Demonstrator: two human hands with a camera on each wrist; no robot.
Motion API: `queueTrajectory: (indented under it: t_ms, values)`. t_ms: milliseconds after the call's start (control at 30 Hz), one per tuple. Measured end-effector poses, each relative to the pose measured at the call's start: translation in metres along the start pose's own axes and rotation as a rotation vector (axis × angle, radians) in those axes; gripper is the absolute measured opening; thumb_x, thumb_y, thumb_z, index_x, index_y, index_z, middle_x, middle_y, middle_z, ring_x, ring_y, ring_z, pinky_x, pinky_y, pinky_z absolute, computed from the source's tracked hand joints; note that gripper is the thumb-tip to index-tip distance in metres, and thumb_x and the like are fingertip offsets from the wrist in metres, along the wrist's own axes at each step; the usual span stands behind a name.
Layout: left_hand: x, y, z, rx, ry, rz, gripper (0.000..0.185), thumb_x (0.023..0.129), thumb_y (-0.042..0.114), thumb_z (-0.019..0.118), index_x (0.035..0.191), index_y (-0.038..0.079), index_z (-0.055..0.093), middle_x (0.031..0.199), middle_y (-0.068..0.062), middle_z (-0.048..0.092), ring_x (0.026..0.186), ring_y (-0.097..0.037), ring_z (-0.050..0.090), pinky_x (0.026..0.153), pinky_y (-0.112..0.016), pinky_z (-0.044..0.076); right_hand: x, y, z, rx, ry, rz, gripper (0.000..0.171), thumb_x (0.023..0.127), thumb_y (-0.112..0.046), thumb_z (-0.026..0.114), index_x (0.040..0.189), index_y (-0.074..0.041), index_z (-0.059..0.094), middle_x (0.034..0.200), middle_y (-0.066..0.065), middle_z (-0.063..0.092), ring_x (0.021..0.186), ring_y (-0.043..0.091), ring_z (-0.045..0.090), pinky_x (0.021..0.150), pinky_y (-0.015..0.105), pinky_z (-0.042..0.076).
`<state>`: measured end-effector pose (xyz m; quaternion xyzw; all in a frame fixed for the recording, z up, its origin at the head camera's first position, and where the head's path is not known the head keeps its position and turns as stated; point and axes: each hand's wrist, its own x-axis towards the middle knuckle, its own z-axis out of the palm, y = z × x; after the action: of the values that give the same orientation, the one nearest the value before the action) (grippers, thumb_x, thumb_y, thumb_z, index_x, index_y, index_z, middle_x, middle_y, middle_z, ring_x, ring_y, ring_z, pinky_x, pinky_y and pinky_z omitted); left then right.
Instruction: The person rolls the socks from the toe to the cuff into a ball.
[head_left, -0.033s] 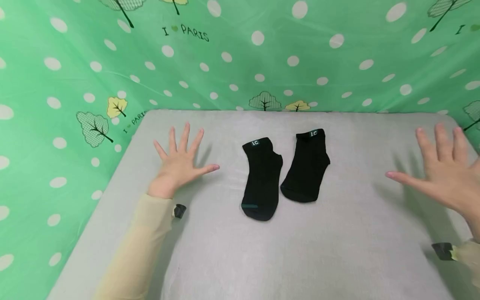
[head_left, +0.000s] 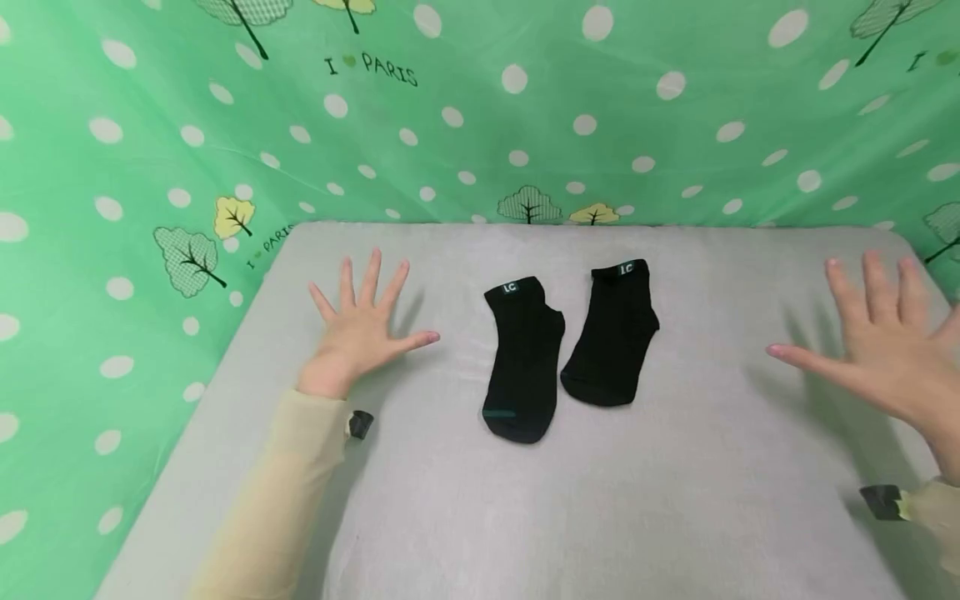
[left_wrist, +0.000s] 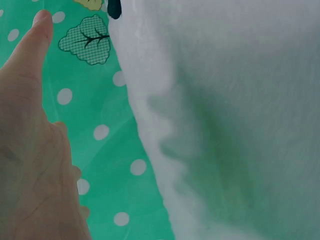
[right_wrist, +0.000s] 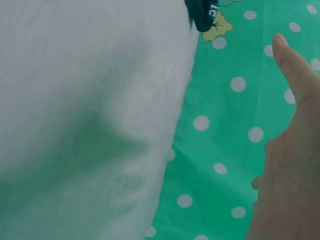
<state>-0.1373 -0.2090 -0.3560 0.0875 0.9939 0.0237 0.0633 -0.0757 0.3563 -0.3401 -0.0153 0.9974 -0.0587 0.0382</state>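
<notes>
Two black ankle socks lie flat, side by side, at the middle of the table. The left sock (head_left: 525, 367) has a small "LC" label on its cuff and a teal line near the toe. The right sock (head_left: 613, 342) bears the same label and sits slightly farther back. Left of them, my left hand (head_left: 356, 337) hovers with its fingers spread, holding nothing. Well to the right, my right hand (head_left: 885, 350) is likewise spread and empty, partly cut off by the frame edge. In the right wrist view, a labelled sock cuff (right_wrist: 202, 14) shows at the top.
A pale grey cloth covers the table (head_left: 645, 508). Behind and to the left hangs a green curtain (head_left: 247, 100) with white dots and printed trees. Dark camera pieces (head_left: 361, 424) sit at both wrists, and both hands cast shadows on the cloth.
My right hand has shifted very slightly to the left. The left hand and both socks stay where they were.
</notes>
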Motion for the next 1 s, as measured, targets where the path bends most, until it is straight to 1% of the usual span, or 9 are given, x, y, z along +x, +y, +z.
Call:
queueTrajectory:
  t_ms: [133, 200, 400, 533, 600, 733, 933, 1000]
  values:
    - [-0.001, 0.000, 0.003, -0.010, -0.006, -0.001, 0.110, 0.078, 0.087, 0.048, 0.159, 0.036, -0.007, 0.169, -0.008, -0.012, 0.152, -0.049, -0.013, 0.105, -0.082, -0.012, 0.002, -0.007, 0.001, 0.012, 0.010, -0.015, 0.118, 0.085, -0.069, 0.059, 0.157, -0.018, -0.020, 0.161, 0.019, -0.031, 0.145, 0.038, -0.037, 0.099, 0.082, -0.022]
    - [-0.001, 0.001, 0.005, -0.018, -0.003, -0.002, 0.110, 0.079, 0.086, 0.049, 0.159, 0.036, -0.007, 0.169, -0.007, -0.012, 0.152, -0.048, -0.013, 0.106, -0.082, -0.012, 0.003, -0.012, 0.002, 0.027, 0.014, -0.024, 0.118, 0.085, -0.069, 0.059, 0.157, -0.019, -0.020, 0.161, 0.018, -0.031, 0.146, 0.037, -0.036, 0.099, 0.083, -0.020]
    - [0.001, 0.003, 0.006, -0.051, -0.001, 0.008, 0.110, 0.079, 0.086, 0.049, 0.159, 0.036, -0.009, 0.168, -0.003, -0.016, 0.152, -0.046, -0.015, 0.107, -0.080, -0.013, 0.007, -0.017, 0.004, 0.030, 0.012, -0.035, 0.119, 0.085, -0.069, 0.060, 0.157, -0.018, -0.021, 0.159, 0.012, -0.035, 0.145, 0.034, -0.038, 0.099, 0.081, -0.023]
    - [0.000, 0.004, 0.007, -0.060, 0.003, 0.007, 0.110, 0.079, 0.085, 0.049, 0.160, 0.035, -0.007, 0.169, -0.004, -0.014, 0.152, -0.046, -0.015, 0.107, -0.079, -0.014, 0.008, -0.017, 0.006, 0.030, 0.015, -0.044, 0.118, 0.085, -0.069, 0.060, 0.157, -0.020, -0.020, 0.160, 0.009, -0.035, 0.146, 0.033, -0.038, 0.098, 0.081, -0.023]
    - [0.000, 0.005, 0.007, -0.058, 0.006, 0.008, 0.110, 0.080, 0.085, 0.050, 0.160, 0.034, -0.006, 0.169, -0.005, -0.012, 0.152, -0.046, -0.014, 0.108, -0.079, -0.014, 0.009, -0.017, 0.006, 0.028, 0.013, -0.041, 0.118, 0.085, -0.069, 0.060, 0.157, -0.019, -0.019, 0.160, 0.009, -0.035, 0.145, 0.034, -0.038, 0.098, 0.081, -0.024]
    - [0.000, 0.007, 0.006, -0.071, 0.001, 0.010, 0.111, 0.080, 0.083, 0.051, 0.160, 0.033, -0.008, 0.169, -0.004, -0.015, 0.152, -0.046, -0.016, 0.108, -0.078, -0.015, 0.010, -0.017, 0.006, 0.034, 0.010, -0.033, 0.118, 0.085, -0.069, 0.060, 0.158, -0.019, -0.019, 0.160, 0.012, -0.034, 0.145, 0.037, -0.038, 0.098, 0.081, -0.024]
    - [0.000, 0.010, 0.004, -0.095, 0.026, 0.028, 0.112, 0.080, 0.083, 0.052, 0.160, 0.033, -0.009, 0.169, -0.006, -0.010, 0.152, -0.048, -0.010, 0.109, -0.078, -0.012, 0.010, -0.019, 0.005, 0.042, 0.015, -0.025, 0.117, 0.085, -0.069, 0.060, 0.158, -0.019, -0.018, 0.160, 0.014, -0.033, 0.145, 0.037, -0.038, 0.098, 0.081, -0.023]
    - [0.001, 0.011, 0.003, -0.098, 0.023, 0.030, 0.112, 0.080, 0.083, 0.052, 0.159, 0.033, -0.010, 0.169, -0.006, -0.010, 0.152, -0.048, -0.010, 0.110, -0.078, -0.012, 0.011, -0.019, 0.005, 0.042, 0.014, -0.020, 0.118, 0.085, -0.069, 0.060, 0.158, -0.019, -0.018, 0.160, 0.015, -0.033, 0.145, 0.038, -0.038, 0.098, 0.081, -0.023]
